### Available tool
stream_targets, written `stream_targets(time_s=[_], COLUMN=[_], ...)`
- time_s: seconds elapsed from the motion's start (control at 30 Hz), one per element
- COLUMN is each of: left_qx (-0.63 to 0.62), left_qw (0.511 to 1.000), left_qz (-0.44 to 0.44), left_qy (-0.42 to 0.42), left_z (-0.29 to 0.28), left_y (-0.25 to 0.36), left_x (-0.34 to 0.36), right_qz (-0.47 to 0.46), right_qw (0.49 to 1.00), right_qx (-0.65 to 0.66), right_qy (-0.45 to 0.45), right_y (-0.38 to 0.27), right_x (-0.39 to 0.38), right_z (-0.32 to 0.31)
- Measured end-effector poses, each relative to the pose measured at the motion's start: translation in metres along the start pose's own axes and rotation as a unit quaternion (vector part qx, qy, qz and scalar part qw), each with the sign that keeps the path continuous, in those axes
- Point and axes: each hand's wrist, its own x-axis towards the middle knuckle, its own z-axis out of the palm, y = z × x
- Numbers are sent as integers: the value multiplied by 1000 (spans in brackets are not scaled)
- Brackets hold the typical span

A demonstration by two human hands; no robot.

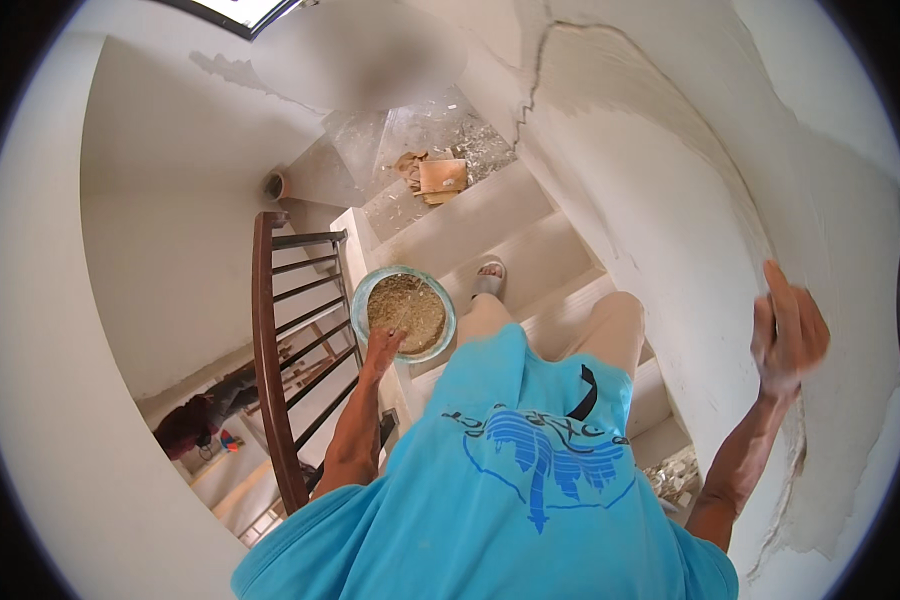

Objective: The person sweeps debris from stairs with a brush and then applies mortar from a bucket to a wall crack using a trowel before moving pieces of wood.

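Note:
My left hand (385, 347) reaches over the near rim of a round pale-green basin (361, 290). Wet, grainy brown mix (407, 305) fills much of it. The fingers are down at the mix, and their grip is hard to make out. Beside the plastered wall (670, 220), at the right, is my right hand (792, 335), slightly blurred. Its index finger is stretched out, and nothing shows in the hand. Whether it touches the wall I cannot tell. A long crack (660, 75) runs along the wall's upper part, with a rough patch lower down.
I am on stairs (460, 225), one sandalled foot (490, 272) showing. A railing (266, 350) with dark bars stands left of the basin, above a drop to a lower level. A torn cardboard piece (443, 176) and debris lie on the landing; rubble (677, 475) lies at right.

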Motion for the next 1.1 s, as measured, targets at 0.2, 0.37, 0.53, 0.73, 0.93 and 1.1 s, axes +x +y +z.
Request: stream_targets(time_s=[0.2,0.37,0.53,0.73,0.93,1.1], left_qx=[-29,-2,-17,-27,-67,-47], left_qw=[999,998,996,990,978,979], left_qz=[-32,-69,-88,-126,-174,-167], left_qy=[-3,14,20,52,91,104], left_z=[-30,-24,-29,-14,-11,-18], left_y=[-10,-3,-17,14,6,25], left_x=[15,10,13,5,11,23], right_qz=[12,-8,-9,94,120,104], right_qw=[999,998,996,983,915,890], right_qx=[-48,-58,-85,124,354,352], right_qy=[-14,39,11,95,-153,-272], right_y=[19,17,29,6,-21,-30], right_x=[19,23,14,38,63,71], right_z=[49,63,64,63,152,255])
